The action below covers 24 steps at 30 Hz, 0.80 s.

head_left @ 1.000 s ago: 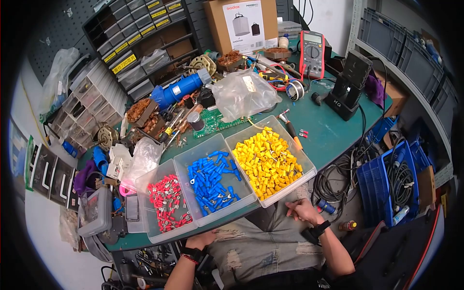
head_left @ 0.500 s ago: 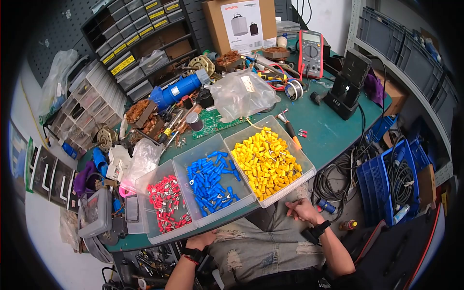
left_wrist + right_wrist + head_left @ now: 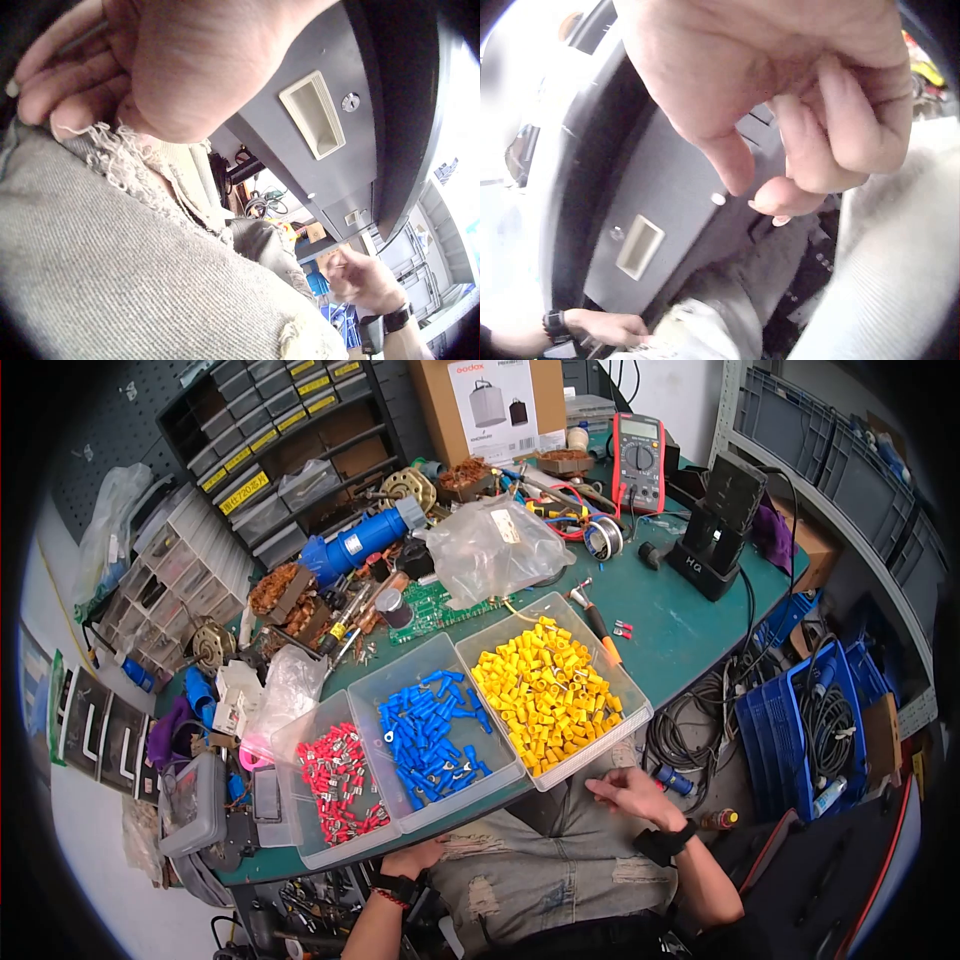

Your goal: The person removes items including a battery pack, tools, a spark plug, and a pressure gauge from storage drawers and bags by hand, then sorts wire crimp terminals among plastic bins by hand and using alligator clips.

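Note:
Three clear plastic bins stand side by side at the table's front edge. The left one holds red crimp terminals (image 3: 340,775), the middle one blue crimp terminals (image 3: 432,725), the right one yellow crimp terminals (image 3: 550,695). My left hand (image 3: 412,857) rests on the ripped jeans (image 3: 135,240) below the table edge, its fingers loosely bent and holding nothing. In front of the yellow bin, over the other thigh, my right hand (image 3: 638,798) hangs with loosely curled fingers. The right wrist view shows a gap between thumb (image 3: 731,161) and index finger, with nothing held.
Behind the bins lie a plastic bag (image 3: 497,555), a green circuit board (image 3: 440,615) and a blue plug (image 3: 360,545). A screwdriver (image 3: 597,622) lies beside the yellow bin. Farther back stand a multimeter (image 3: 638,460) and a black charger (image 3: 710,550). Cables (image 3: 690,710) lie on the floor at right.
My right hand has shifted slightly and its fingers have loosened a little. The left hand stays on the jeans. The head view has tilted slightly; bins and their contents look unchanged.

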Tool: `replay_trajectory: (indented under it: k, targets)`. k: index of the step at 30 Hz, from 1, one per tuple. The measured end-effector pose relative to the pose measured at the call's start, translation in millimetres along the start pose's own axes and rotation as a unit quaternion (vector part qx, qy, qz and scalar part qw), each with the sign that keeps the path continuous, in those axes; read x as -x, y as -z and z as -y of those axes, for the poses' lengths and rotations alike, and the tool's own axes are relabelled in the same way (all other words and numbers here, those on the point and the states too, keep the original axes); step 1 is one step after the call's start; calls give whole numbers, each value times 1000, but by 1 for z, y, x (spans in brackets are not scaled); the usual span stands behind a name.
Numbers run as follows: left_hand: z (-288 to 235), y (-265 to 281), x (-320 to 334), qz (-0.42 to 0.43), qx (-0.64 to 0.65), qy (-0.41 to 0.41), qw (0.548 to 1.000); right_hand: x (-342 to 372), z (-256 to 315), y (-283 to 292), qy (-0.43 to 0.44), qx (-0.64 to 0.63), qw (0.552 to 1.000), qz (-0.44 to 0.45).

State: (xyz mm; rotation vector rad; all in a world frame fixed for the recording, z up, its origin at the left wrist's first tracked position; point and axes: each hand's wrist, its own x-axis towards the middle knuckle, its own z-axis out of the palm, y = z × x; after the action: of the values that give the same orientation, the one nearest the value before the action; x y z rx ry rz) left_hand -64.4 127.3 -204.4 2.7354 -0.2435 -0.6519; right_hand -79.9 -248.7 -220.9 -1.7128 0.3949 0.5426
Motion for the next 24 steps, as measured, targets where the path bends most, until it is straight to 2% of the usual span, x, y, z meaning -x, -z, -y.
replay_trajectory:
  k: [2, 3, 4, 5, 6, 7, 9, 11, 12, 15, 16, 17, 18, 19, 23, 24]
  targets:
    - [6, -10, 1, -48, 8, -30, 998, 35, 35, 13, 120, 74, 989, -40]
    - [8, -16, 0, -89, -3, -41, 995, 60, 68, 21, 140, 95, 984, -49]
    - [7, -17, 0, -96, -19, -44, 994, 86, 101, 27, 159, 86, 981, -70]
    - [5, -16, 1, -104, -37, -50, 993, 99, 114, 37, 199, 87, 971, -95]
    - [5, -18, 1, -99, -33, -58, 993, 103, 119, 46, 220, 26, 968, -119]
    - [6, -21, 2, -93, -38, -39, 994, 105, 131, 52, 268, 16, 948, -170]
    - [1, -21, 5, -87, -45, -26, 995, 99, 160, 65, 288, 133, 912, -259]
    - [-6, -16, 10, -92, -132, -62, 985, 87, 188, 69, 321, 253, 859, -307]
    - [-3, -26, 12, -146, -187, -88, 967, 78, 197, 74, 326, 285, 853, -290]
    - [-31, -15, 21, -169, -260, -105, 945, 41, 211, 77, 344, 337, 836, -262]
    - [-39, -12, 21, -168, -230, -112, 952, 33, 212, 78, 341, 334, 839, -261]
    - [-50, -7, 23, -165, -231, -109, 953, 26, 213, 78, 334, 364, 828, -266]
    - [-62, 1, 26, -113, -202, -90, 969, 18, 216, 76, 329, 395, 815, -266]
    - [-70, 5, 29, -62, -171, -66, 981, 16, 220, 74, 286, 409, 827, -259]
    - [-78, 11, 31, -24, -125, -66, 990, 17, 217, 68, 295, 436, 803, -280]
    - [-76, 10, 32, -50, -126, -97, 986, 17, 215, 69, 296, 431, 804, -283]
